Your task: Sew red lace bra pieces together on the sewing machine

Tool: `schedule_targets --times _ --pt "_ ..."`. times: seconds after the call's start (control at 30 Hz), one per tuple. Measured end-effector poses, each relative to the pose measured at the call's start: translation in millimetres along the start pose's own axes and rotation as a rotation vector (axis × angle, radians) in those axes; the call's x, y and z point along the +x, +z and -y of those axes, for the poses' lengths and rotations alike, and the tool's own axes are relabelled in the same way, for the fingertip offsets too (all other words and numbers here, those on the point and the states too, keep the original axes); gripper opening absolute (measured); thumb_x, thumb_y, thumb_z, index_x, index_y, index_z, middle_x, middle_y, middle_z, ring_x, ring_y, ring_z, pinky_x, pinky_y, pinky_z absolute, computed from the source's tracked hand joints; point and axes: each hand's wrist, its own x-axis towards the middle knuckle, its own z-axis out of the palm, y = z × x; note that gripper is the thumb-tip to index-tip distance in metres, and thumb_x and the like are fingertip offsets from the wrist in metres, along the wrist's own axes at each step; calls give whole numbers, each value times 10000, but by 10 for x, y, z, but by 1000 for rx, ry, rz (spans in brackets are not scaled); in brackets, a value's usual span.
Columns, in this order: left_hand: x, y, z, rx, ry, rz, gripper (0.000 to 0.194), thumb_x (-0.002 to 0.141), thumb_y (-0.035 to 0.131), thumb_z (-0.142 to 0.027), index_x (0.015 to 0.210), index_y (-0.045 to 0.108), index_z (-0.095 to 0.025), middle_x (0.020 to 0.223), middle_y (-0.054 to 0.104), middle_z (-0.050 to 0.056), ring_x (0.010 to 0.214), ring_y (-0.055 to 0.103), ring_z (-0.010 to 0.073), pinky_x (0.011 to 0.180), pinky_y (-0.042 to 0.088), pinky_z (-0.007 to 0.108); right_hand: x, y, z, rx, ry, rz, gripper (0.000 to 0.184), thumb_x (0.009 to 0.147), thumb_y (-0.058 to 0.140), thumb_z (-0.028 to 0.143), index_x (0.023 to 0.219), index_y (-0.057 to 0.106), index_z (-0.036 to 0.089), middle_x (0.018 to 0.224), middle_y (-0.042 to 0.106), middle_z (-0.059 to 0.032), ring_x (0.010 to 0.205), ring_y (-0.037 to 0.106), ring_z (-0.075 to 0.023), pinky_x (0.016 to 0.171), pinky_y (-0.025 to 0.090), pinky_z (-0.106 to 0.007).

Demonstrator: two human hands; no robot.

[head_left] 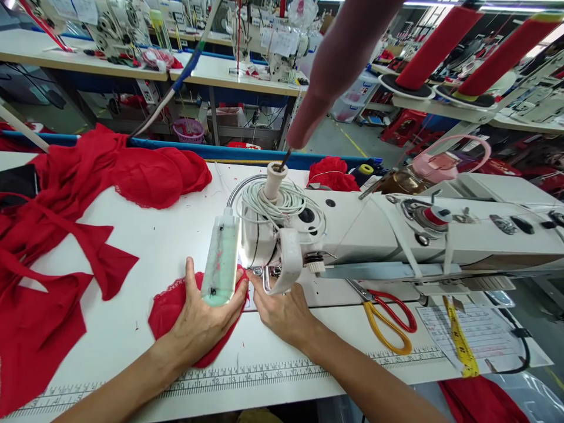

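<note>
A white sewing machine lies across the table, its head at the middle. Under the head sits a small red lace fabric piece. My left hand lies flat on that piece, fingers spread, just left of the needle area. My right hand rests on the table right of the needle, its fingertips pressed together at the fabric's edge under the presser foot; what they pinch is hidden. A pale green lamp cover hangs in front of the needle and hides it.
Red fabric pieces are heaped on the left of the table. Scissors with red and yellow handles lie right of my hands, beside a yellow tape measure and a printed sheet. Red thread cones stand at upper right. Other sewing stations fill the background.
</note>
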Motion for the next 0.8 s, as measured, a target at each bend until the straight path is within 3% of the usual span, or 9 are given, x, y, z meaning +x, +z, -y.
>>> schedule_targets --times 0.3,0.47,0.53,0.67,0.8 --pt "12 -4 12 -61 -20 -10 373 929 501 -92 1236 640 -252 1222 689 73 1082 646 277 1052 406 705 10 -2 34 -44 5 15 470 842 557 106 1304 623 168 677 648 -32 612 590 -164 553 404 -267" --pt "33 -33 18 -91 -23 4 361 960 467 -110 1253 630 -246 1251 679 80 1126 631 268 1091 342 722 -3 -14 -49 5 -27 -88 309 923 474 110 1073 735 176 635 624 -15 547 535 -137 492 315 -269" --pt "44 -38 12 -91 -33 9 359 965 460 -106 1251 628 -241 1219 693 78 1106 639 261 1095 330 728 -4 -16 -56 5 -40 -102 315 936 462 119 1088 732 178 636 617 -15 543 522 -135 500 320 -268" --pt "52 -26 2 -71 -32 12 372 963 447 -90 1267 614 -224 1215 696 93 1107 646 268 1093 323 738 17 -19 -1 -36 -6 29 357 886 514 130 1200 677 176 612 591 -12 564 534 -147 526 344 -260" --pt "37 -5 18 -60 -23 -5 389 967 433 -106 1301 591 -225 1264 674 109 1152 633 293 1087 303 758 25 -18 7 -19 1 44 265 872 509 111 1041 701 182 545 515 10 522 485 -143 504 302 -268"
